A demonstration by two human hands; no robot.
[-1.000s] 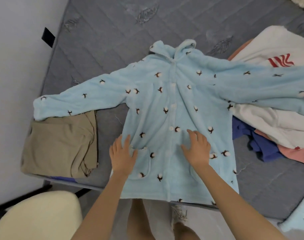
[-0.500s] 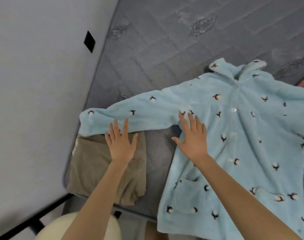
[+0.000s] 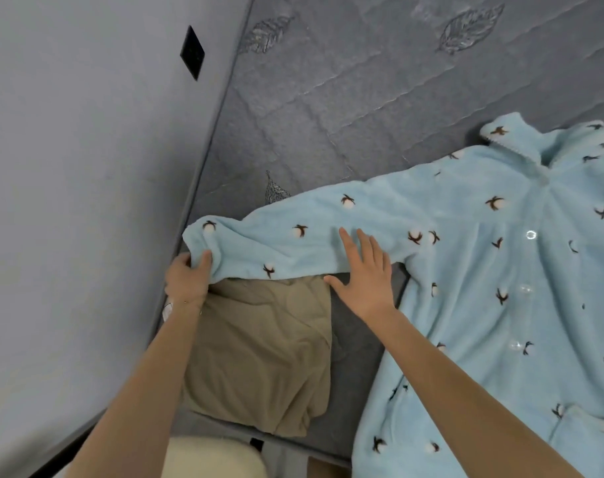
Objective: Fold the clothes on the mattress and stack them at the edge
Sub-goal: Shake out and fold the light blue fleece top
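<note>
Head view: with one tan garment [image 3: 259, 346] apparently folded at the mattress [image 3: 328, 98] edge, the cuff [image 3: 207, 241] of the unfolded robe [image 3: 483, 270] is pinched by the left hand [image 3: 186, 279], its sleeve [image 3: 310, 246] pressed by the spread right hand [image 3: 366, 281].

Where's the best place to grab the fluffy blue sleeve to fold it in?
Pinch the cuff, coming from the wall side, as the left hand does: the sleeve lies stretched flat with that end free, while the right hand lies flat near the armpit.
</note>
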